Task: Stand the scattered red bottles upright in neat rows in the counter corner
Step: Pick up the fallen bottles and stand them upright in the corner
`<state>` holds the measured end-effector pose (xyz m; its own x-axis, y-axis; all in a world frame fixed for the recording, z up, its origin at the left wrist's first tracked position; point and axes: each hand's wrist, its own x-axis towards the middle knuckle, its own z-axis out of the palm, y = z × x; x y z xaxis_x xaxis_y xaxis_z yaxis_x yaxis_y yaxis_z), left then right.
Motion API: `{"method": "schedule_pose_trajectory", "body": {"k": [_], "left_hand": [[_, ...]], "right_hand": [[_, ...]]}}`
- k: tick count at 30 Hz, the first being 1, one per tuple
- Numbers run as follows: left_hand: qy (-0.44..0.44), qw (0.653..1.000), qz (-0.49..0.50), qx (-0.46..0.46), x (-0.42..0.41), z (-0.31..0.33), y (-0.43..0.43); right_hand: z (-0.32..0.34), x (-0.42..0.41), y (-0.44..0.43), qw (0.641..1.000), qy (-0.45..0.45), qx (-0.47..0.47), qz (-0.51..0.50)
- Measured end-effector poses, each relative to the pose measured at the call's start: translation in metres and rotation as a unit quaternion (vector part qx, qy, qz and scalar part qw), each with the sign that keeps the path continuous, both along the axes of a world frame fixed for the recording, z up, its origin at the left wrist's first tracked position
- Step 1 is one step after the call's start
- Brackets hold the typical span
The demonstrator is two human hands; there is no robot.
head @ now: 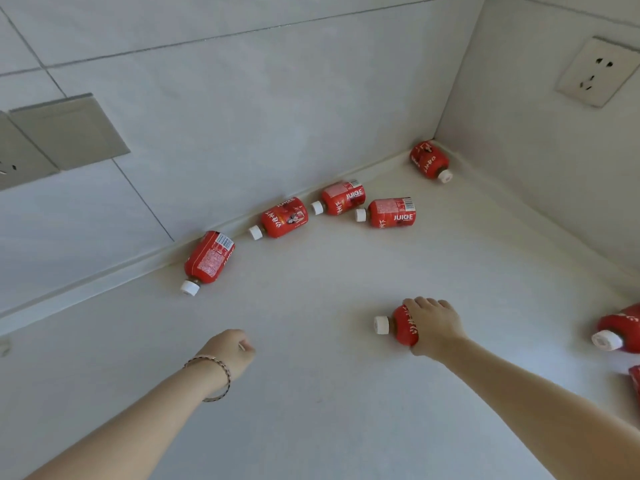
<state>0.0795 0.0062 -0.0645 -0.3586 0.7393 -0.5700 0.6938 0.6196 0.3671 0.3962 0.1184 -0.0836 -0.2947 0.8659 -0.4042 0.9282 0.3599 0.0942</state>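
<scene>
Several red juice bottles with white caps lie on their sides on the white counter [329, 393]. One bottle [429, 160] lies in the far corner. Three more [393, 213] [341, 198] [284, 217] lie along the back wall, and another [207, 259] lies further left with its cap toward me. My right hand [434, 325] is closed over a lying bottle [401, 325] whose cap points left. My left hand [232, 349], with a bracelet on the wrist, hovers over the counter with curled fingers and nothing in it.
Two more red bottles [620, 329] [635, 381] lie at the right edge of view. A wall socket [597, 71] is on the right wall. Grey socket plates [65, 133] sit on the left wall.
</scene>
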Motion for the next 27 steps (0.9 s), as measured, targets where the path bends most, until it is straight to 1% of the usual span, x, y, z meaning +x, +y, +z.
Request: {"method": "schedule_pose_trajectory", "body": {"k": [3,6,9,12,15,16,18,20,23,27], "left_hand": [[0.013,0.998,0.053,0.007,-0.01,-0.001,0.004],[0.038,0.995,0.097,0.002,-0.024,0.002,0.008],[0.077,0.987,0.144,0.001,-0.048,0.007,0.02],[0.114,0.971,0.211,0.018,-0.074,0.011,0.034],[0.135,0.958,0.252,0.02,-0.099,0.005,0.049],[0.121,0.959,0.256,0.017,-0.106,-0.002,0.053],[0.06,0.965,0.254,0.018,-0.116,-0.019,0.061],[0.031,0.969,0.24,0.045,-0.118,-0.034,0.07],[0.026,0.963,0.247,0.109,-0.115,-0.043,0.079],[0.054,0.963,0.224,0.142,-0.104,-0.037,0.074]], "right_hand": [[0.014,-0.005,0.013,0.994,0.101,-0.029,-0.042],[0.036,-0.036,0.025,0.974,0.205,-0.067,-0.063],[0.054,-0.084,0.038,0.959,0.274,-0.072,-0.028],[0.063,-0.135,0.049,0.946,0.313,-0.081,0.002],[0.063,-0.174,0.058,0.936,0.338,-0.102,0.001],[0.06,-0.184,0.061,0.935,0.339,-0.107,0.005],[0.052,-0.199,0.065,0.935,0.336,-0.114,0.009],[0.043,-0.206,0.068,0.935,0.333,-0.121,0.003],[0.032,-0.205,0.069,0.938,0.325,-0.125,-0.005],[0.029,-0.194,0.064,0.945,0.302,-0.127,-0.012]]}}
